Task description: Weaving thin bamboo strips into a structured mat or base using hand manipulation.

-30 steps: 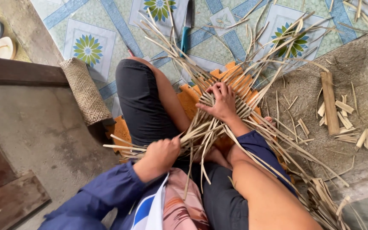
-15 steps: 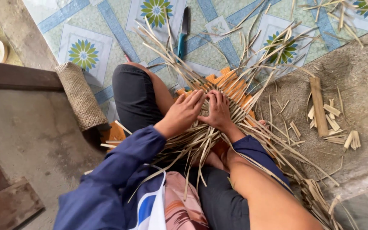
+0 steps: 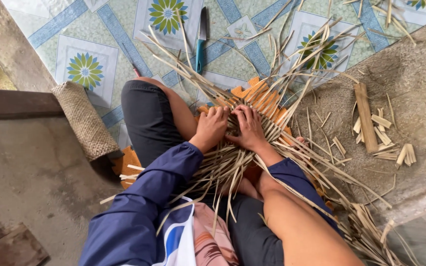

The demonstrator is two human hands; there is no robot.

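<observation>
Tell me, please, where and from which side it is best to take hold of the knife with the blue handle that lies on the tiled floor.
Probably by the blue handle, its end nearer the person. The knife lies flat on the tiled floor, blade pointing away, clear of the strips. Coming from above at the near end keeps fingers off the blade. Both the left hand and right hand press on the weaving now.

— Where do our hands sit?
— Left hand [image 3: 212, 125] and right hand [image 3: 249, 127] press side by side on the woven strips [image 3: 232, 162] in our lap.
— And at twelve o'clock?
— A blue-handled knife [image 3: 200, 42] lies on the tiled floor [image 3: 124, 29]; bamboo offcuts [image 3: 375, 130] at three o'clock.
</observation>
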